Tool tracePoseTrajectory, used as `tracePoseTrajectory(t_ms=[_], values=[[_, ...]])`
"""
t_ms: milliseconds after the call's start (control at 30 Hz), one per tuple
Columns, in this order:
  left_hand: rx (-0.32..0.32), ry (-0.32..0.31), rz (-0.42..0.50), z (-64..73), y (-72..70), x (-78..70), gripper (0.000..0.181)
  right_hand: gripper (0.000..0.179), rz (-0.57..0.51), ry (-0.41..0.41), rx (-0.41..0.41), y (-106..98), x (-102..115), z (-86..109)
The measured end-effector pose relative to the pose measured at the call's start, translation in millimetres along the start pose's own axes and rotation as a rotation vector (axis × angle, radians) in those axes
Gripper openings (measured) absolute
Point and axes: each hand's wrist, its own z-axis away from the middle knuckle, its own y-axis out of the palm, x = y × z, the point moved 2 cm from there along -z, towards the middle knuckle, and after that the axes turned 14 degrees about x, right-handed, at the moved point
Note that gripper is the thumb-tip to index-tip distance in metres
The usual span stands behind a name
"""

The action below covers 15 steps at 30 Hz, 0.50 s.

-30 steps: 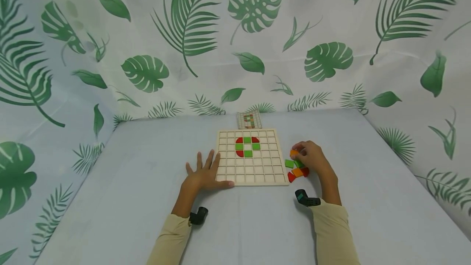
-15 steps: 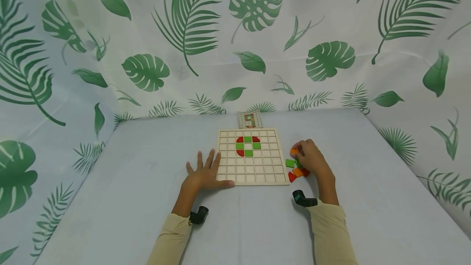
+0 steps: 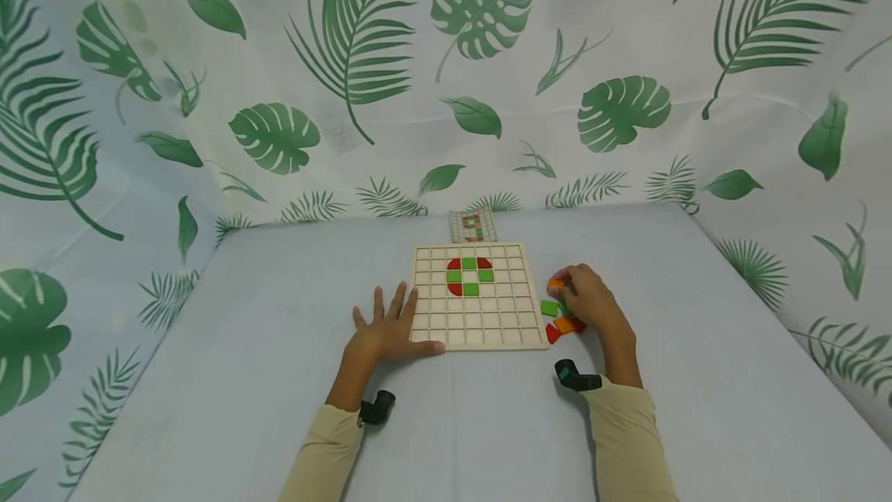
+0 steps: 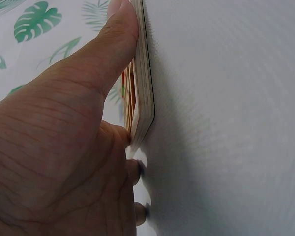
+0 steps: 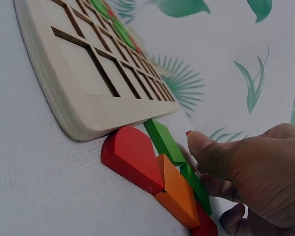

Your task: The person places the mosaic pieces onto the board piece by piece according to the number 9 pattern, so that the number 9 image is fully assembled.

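A wooden grid board (image 3: 502, 336) lies in the middle of the table, with red rounded pieces (image 3: 454, 290) and green square pieces (image 3: 471, 289) set as a ring in its cells. My left hand (image 3: 382, 335) rests at the board's near left corner, fingers spread, thumb along the front edge. Right of the board, my right hand (image 3: 591, 299) pinches an orange block (image 3: 555, 283) between thumb and fingers. Below that hand lie loose pieces: a green block (image 5: 165, 142), a red rounded block (image 5: 130, 157) and an orange block (image 5: 177, 189). Fingers partly cover the others.
A small patterned card (image 3: 473, 226) showing a grid with coloured cells lies behind the board. Leaf-print cloth (image 3: 390, 122) hangs at the back and sides of the pale table (image 3: 279, 347). A black wrist camera (image 3: 377, 409) sits on the left wrist, another (image 3: 577, 376) on the right.
My right wrist has shifted slightly left, and the pinched orange block has moved slightly farther from me. The left hand and the pieces on the board stay as they were.
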Motion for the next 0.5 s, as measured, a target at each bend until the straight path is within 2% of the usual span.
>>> tracePoseTrajectory(t_ms=[300,500], values=[[0.009,-0.002,-0.006,-1.4,-0.4,1.1,0.108,0.03,0.053,0.04,-0.018,3.3,3.1,-2.1],[-0.006,-0.001,-0.005,-3.1,0.7,0.6,0.108,0.031,0.074,0.032,-0.023,2.8,7.7,-1.5]])
